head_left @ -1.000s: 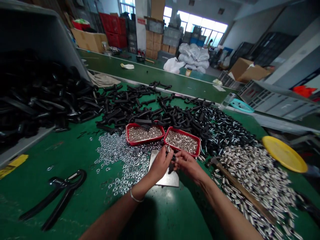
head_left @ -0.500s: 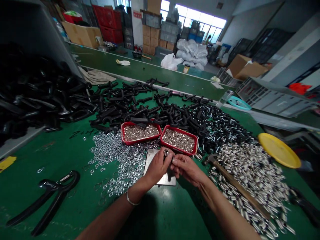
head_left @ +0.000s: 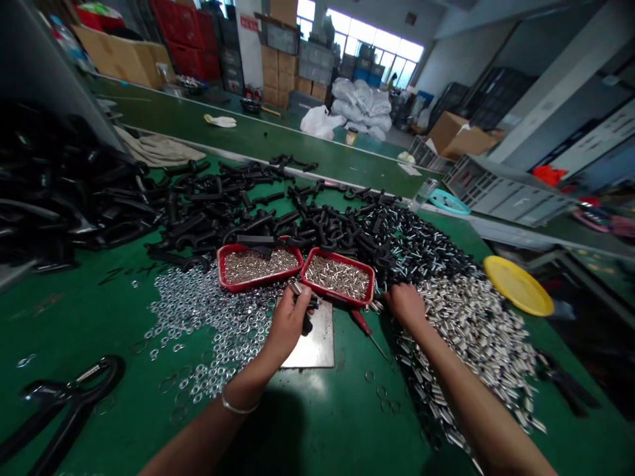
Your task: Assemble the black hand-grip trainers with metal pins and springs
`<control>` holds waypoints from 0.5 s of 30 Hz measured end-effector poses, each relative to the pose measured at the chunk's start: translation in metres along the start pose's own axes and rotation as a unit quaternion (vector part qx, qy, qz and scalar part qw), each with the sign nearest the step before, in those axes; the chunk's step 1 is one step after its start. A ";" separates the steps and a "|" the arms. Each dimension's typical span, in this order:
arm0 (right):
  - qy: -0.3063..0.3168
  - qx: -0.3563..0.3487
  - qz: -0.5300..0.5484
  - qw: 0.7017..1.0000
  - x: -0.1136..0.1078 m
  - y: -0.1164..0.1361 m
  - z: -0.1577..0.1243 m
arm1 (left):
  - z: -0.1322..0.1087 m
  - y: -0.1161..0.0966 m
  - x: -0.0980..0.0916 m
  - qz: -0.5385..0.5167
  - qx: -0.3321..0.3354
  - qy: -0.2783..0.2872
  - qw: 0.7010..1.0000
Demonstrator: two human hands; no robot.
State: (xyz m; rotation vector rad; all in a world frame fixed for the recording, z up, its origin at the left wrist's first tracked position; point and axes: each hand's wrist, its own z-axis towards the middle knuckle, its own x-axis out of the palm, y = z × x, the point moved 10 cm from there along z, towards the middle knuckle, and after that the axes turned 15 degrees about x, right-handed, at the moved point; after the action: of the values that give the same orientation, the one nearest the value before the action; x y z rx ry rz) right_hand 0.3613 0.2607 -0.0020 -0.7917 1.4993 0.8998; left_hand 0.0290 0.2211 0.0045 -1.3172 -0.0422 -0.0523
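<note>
My left hand (head_left: 290, 317) is closed around a small black part (head_left: 307, 324) with a silver ribbed cylinder (head_left: 296, 286) at its top, held above a flat metal plate (head_left: 317, 344). The fingers hide much of that part. My right hand (head_left: 405, 304) is curled, knuckles up, over the hammer's head at the left edge of a heap of silver sleeves (head_left: 476, 324); hand and forearm cover nearly all of the hammer. Between the hands lies a screwdriver (head_left: 362, 322) with a red handle. Behind them stand two red trays (head_left: 233, 287) (head_left: 342, 301) of small metal pins.
Silver nuts or rings (head_left: 193, 297) spread to the left. Black handles (head_left: 223, 205) lie piled behind the trays, with screws (head_left: 421, 238) to their right. A yellow lid (head_left: 518, 284) sits at right. A joined pair of black handles (head_left: 74, 396) lies front left.
My right hand has left my left hand and moved right to the hammer. The left hand stays over the plate with its part. The screwdriver has come into sight, and the view has shifted.
</note>
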 end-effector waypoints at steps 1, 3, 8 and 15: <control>0.007 0.010 0.005 1.000 0.002 -0.002 0.006 | -0.002 0.001 0.002 -0.007 -0.010 0.006 1.000; 0.022 0.030 0.023 0.999 0.001 -0.007 0.014 | -0.004 0.006 0.004 -0.024 -0.027 0.007 0.999; 0.042 0.031 0.152 0.987 -0.026 -0.009 -0.006 | -0.001 0.020 -0.003 -0.061 -0.052 -0.026 0.996; 0.130 -0.141 0.416 0.889 -0.042 0.092 -0.126 | -0.006 0.018 0.007 -0.089 -0.064 -0.011 0.994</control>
State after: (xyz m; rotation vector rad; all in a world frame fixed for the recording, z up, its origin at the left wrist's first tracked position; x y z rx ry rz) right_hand 0.2265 0.1934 0.0553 -0.4550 2.0180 1.7318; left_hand 0.0367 0.2202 -0.0142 -1.4390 -0.1763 -0.1947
